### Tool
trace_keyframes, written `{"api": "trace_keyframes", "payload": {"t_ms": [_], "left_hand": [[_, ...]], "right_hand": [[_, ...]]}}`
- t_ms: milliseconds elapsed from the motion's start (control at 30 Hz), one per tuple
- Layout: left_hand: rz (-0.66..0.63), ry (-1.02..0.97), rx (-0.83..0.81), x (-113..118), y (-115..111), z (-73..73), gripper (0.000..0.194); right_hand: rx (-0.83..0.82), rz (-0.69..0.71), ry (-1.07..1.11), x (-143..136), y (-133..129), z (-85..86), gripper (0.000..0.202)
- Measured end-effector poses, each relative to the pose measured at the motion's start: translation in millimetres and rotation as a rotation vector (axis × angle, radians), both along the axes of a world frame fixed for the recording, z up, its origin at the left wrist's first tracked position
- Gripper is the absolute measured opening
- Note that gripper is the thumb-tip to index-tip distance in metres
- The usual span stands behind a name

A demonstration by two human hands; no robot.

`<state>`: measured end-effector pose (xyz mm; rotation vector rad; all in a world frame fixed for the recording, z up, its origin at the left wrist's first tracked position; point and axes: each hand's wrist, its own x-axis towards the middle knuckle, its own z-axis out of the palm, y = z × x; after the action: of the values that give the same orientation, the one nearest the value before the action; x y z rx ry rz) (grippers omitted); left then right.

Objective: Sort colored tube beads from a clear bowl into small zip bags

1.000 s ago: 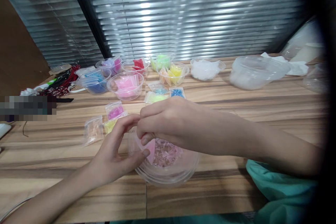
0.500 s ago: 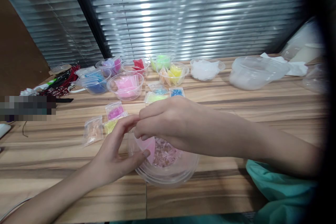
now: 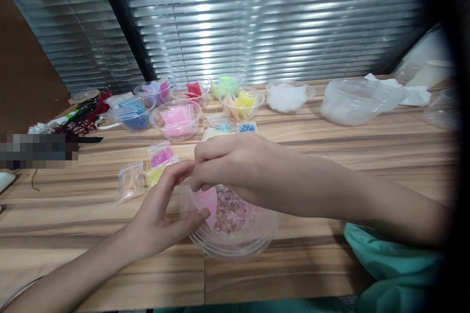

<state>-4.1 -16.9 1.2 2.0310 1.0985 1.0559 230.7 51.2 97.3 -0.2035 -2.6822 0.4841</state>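
Observation:
Between the thumb and fingers of my left hand point(image 3: 159, 222) is a small pink plastic bag point(image 3: 208, 204), tilted over the near bowl's left side. My right hand point(image 3: 240, 168) is closed in a pinch at the bag's upper end; its own knuckles hide what the fingertips hold. Below both hands stands a stack of clear plastic bowls point(image 3: 235, 253). Small, shiny, pale pink pieces point(image 3: 233, 213) lie at the bottom of the top bowl, partly covered by my right hand.
Small zip bags, one orange point(image 3: 131, 182) and one magenta point(image 3: 162, 156), lie left of the bowl. A bowl of pink packets point(image 3: 176, 120), several other coloured bowls and a white-filled bowl point(image 3: 288, 98) line the back. Stacked tubs point(image 3: 348, 102) stand at right.
My right hand has shifted very slightly at the bag's upper end. My left hand stays in place with the bag.

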Motion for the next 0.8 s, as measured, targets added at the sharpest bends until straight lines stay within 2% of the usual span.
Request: {"api": "trace_keyframes", "payload": {"t_ms": [133,467,633,800], "left_hand": [[-0.005,-0.017,-0.019,0.5,0.4,-0.6,0.065],[-0.007,-0.022,-0.043,-0.5,0.5,-2.7,0.063],[-0.018,-0.016,-0.014,-2.4,2.1,-6.2,0.066],[-0.002,0.002,-0.025,-0.8,1.4,-2.6,0.062]], "right_hand": [[0.026,-0.03,-0.015,0.3,-3.6,2.8,0.032],[0.001,-0.005,0.009,1.0,-3.7,3.7,0.024],[-0.094,0.048,0.078,-1.5,-0.1,1.5,0.029],[-0.119,0.097,0.074,-2.7,1.8,1.5,0.034]]}}
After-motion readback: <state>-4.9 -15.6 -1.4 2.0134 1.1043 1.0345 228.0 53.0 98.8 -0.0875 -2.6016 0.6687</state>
